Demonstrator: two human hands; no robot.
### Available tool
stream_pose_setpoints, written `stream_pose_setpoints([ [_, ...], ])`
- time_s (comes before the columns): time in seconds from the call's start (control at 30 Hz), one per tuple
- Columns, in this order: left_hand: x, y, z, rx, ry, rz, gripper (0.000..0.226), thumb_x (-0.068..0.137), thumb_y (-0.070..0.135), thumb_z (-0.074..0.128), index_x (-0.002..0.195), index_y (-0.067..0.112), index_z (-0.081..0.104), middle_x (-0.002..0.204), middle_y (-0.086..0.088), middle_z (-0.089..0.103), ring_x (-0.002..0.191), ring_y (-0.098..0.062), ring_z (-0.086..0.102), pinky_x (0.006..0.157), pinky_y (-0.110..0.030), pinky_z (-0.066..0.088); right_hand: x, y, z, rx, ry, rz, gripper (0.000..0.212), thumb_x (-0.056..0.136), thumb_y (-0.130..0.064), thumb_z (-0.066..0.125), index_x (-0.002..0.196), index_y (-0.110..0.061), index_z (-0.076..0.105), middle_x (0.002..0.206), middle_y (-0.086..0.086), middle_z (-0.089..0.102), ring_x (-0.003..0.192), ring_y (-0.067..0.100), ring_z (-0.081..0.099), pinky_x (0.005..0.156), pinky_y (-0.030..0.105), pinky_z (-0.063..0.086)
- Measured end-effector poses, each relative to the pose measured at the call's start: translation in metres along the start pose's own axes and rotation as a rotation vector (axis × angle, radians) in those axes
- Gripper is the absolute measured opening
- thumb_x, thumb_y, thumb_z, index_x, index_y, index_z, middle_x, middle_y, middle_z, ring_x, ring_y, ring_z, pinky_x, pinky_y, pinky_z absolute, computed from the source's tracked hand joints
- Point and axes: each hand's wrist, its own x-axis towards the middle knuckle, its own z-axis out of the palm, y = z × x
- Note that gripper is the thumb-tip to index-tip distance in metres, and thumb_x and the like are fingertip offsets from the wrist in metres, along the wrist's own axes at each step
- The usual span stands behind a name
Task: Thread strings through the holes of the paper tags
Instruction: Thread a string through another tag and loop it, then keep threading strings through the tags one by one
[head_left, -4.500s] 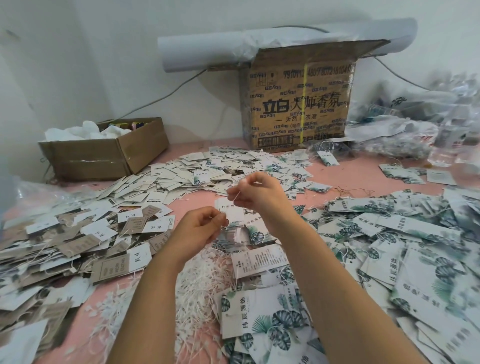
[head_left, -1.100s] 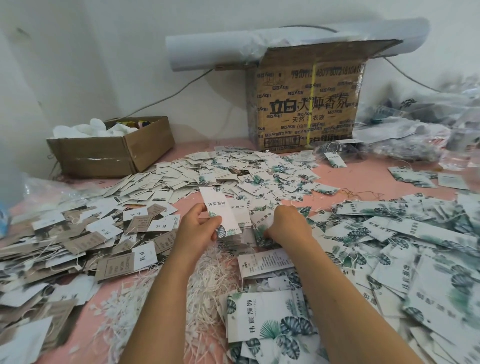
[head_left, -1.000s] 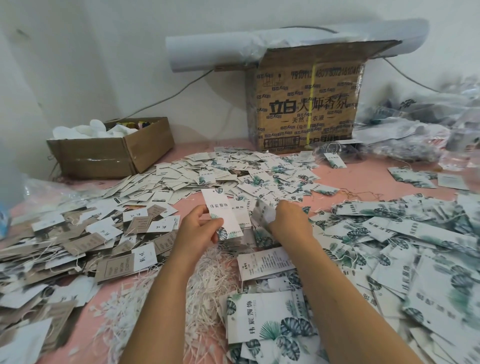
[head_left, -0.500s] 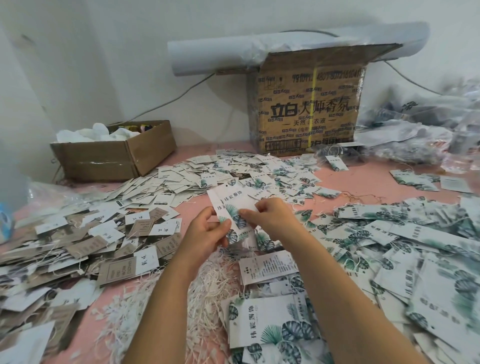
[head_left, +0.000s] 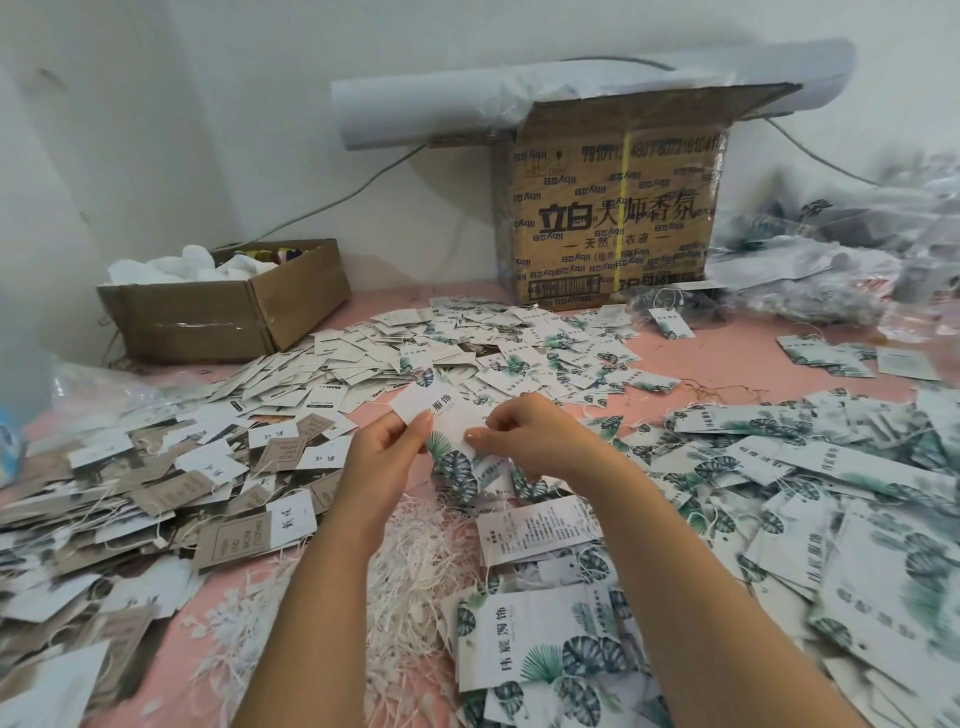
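You hold a white paper tag with a green leaf print above the middle of the pink tabletop. Your left hand pinches its left edge and your right hand pinches its right edge, probably to square it up and find the hole, which I cannot make out. No string is visibly in your fingers. The loose heap of white strings lies just below your wrists, within easy reach. Piles of tags crowd both side edges, and two brown cardboard boxes stand at the far edge, well clear.
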Motion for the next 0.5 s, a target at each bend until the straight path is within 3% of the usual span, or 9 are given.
stream_pose_setpoints([
  [0.1,0.000,0.001,0.000,-0.018,0.025,0.017,0.027,0.091,0.029,0.058,0.076,0.007,0.063,0.078,-0.010,0.061,0.076,-0.017,0.054,0.072,-0.030,0.042,-0.001,-0.003,-0.007,-0.201,0.078,-0.005,0.030,0.089,-0.032,0.061,0.073,-0.006,0.061,0.059,-0.001,0.055,0.044,0.006,0.040,0.045,0.019,0.032],
  [0.2,0.000,0.000,0.002,-0.024,0.021,0.018,0.022,0.091,0.026,0.059,0.076,0.012,0.065,0.073,-0.001,0.064,0.072,-0.012,0.056,0.069,-0.026,0.044,-0.002,-0.006,-0.012,-0.315,0.154,-0.054,0.027,0.090,-0.029,0.059,0.069,-0.012,0.058,0.063,-0.001,0.059,0.048,0.006,0.044,0.044,0.020,0.031],
  [0.4,-0.004,0.003,0.006,-0.103,-0.092,0.080,0.013,0.091,0.014,0.058,0.096,0.022,0.066,0.086,0.008,0.074,0.079,-0.003,0.068,0.065,-0.015,0.050,-0.001,-0.011,-0.010,-0.053,0.288,-0.227,0.015,0.089,-0.018,0.062,0.094,-0.013,0.074,0.044,-0.019,0.054,0.038,-0.007,0.045,0.039,0.006,0.030],
  [0.5,-0.006,0.007,0.012,-0.155,-0.130,0.104,0.017,0.089,0.010,0.060,0.100,0.021,0.064,0.088,0.005,0.074,0.080,-0.007,0.069,0.063,-0.017,0.052,-0.003,-0.014,-0.007,0.085,0.325,-0.283,0.014,0.086,-0.015,0.065,0.097,-0.012,0.074,0.055,-0.012,0.062,0.041,-0.004,0.049,0.041,0.014,0.039],
])
